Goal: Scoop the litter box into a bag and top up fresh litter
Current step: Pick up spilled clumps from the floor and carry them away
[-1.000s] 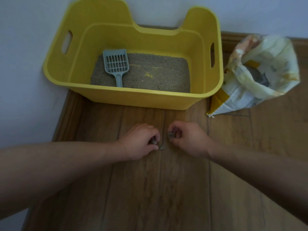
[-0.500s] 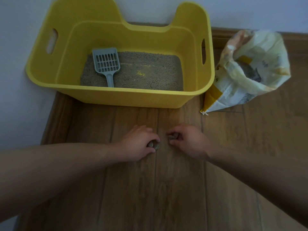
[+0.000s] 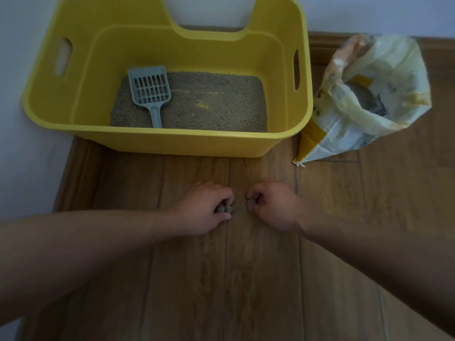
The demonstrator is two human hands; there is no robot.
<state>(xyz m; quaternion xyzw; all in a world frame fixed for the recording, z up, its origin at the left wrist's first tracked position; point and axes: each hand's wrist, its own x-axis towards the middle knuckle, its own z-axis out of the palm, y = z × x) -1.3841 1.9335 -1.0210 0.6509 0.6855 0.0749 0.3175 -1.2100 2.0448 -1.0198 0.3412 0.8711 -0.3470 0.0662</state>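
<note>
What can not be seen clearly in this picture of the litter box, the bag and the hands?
1. Head view: the litter box near wall hides the scoop handle's end and the front strip of litter.
2. The litter bag: its folded mouth hides how full it is; the print is too small to read.
3. The grey clumps held by the left hand and right hand are mostly covered by fingers.

The scene is dimly and evenly lit, with a cool, bluish cast on the wall (image 3: 27,148). No hard shadows or glare are seen; only soft shading is cast inside the yellow litter box (image 3: 172,141). Straight floor (image 3: 246,279) boards are bowed toward the edges by wide-angle distortion. Fine detail is slightly softened throughout.
</note>
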